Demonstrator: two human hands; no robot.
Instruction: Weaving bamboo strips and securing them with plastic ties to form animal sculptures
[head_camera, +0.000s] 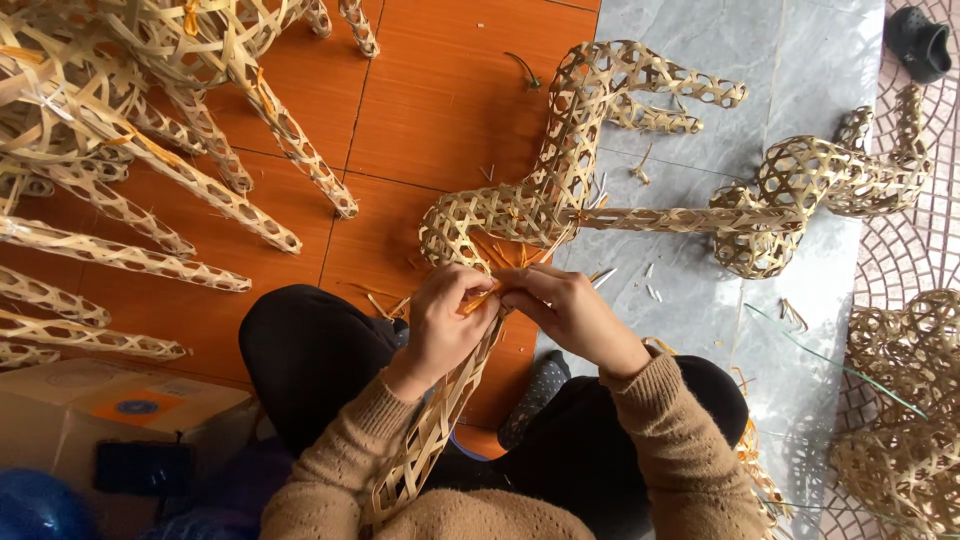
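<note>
Bamboo-strip open-weave animal figure (560, 190), pale tan with hexagonal lattice, lies on the floor straight ahead of your knees, half on the orange wood-look tiles (440, 90) and half on the grey marble-look slab (700, 310). Its long woven leg tube (440, 420) runs back from the body down into your lap, between your two arms. Your left hand (445, 325) is closed, fingers pinched on loose orange-tinted bamboo strip ends (482, 297) at the joint where tube meets body. Your right hand (570, 312) is closed too, fingertips meeting the left at the same joint, pinching the strips. Orientation: the tube's long axis runs from lower left near your chest to upper right at the body; from there the neck part climbs up-frame and the head end points right, toward the far side of the slab. A second thin woven tube (680, 218) lies roughly horizontal, running right from the body to another small woven bamboo figure (830, 190). Risks, my read: the strip ends are short and springy, so if either pinch slips they could snap back and loosen the joint. Bending the strips too sharply could crack them. The tube in your lap is only propped, so a knee shift could twist the joint while it's open. Cut bamboo offcuts (650, 290) are scattered beside your right hand; sharp ends could nick a finger.
</note>
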